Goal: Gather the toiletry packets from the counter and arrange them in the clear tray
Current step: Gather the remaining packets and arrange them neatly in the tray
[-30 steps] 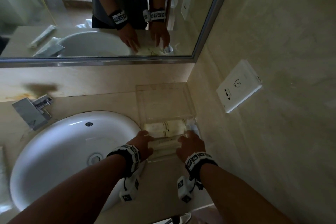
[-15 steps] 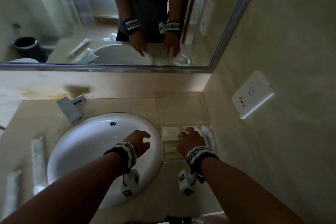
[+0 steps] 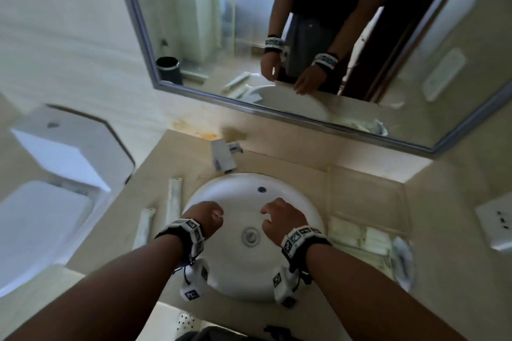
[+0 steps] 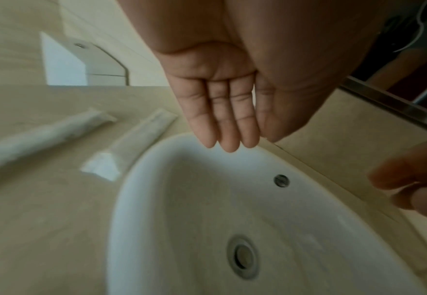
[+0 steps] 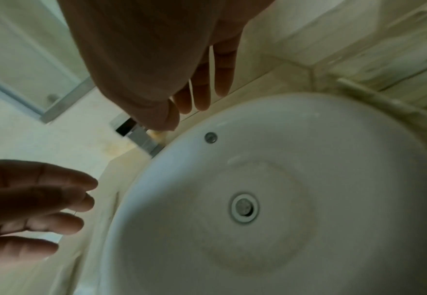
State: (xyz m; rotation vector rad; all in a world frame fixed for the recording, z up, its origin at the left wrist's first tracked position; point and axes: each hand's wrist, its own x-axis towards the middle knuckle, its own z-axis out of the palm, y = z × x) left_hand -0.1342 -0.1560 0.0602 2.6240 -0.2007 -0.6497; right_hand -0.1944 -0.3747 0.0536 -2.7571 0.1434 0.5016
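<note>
Left hand: hovering over the left part of the basin, holding nothing; in the left wrist view its fingers are lying straight and close together, pointing toward the counter's left side.
Right hand: hanging over the basin's right half, empty; its fingers are hanging loose and slightly spread.
Tray: sitting in the counter's right corner against the wall, probably so it stays clear of the basin; its far half is showing bare.
Packets in tray: lying flat and side by side in the near half, apparently laid in rows to keep the arrangement tidy.
Long packets: two are lying on the counter left of the basin, one just beside the rim, the other nearer the counter's edge; neither is being touched.
Reading of the posture: both hands are looking free and aimed leftward, which suggests a reach for the remaining long packets.
Change from half a second ago: the right hand was resting on the packets in the tray and is now crossing the basin; the left hand, then at the basin's right rim, is now nearer the left side; the view is swinging left, bringing the toilet into sight.
</note>
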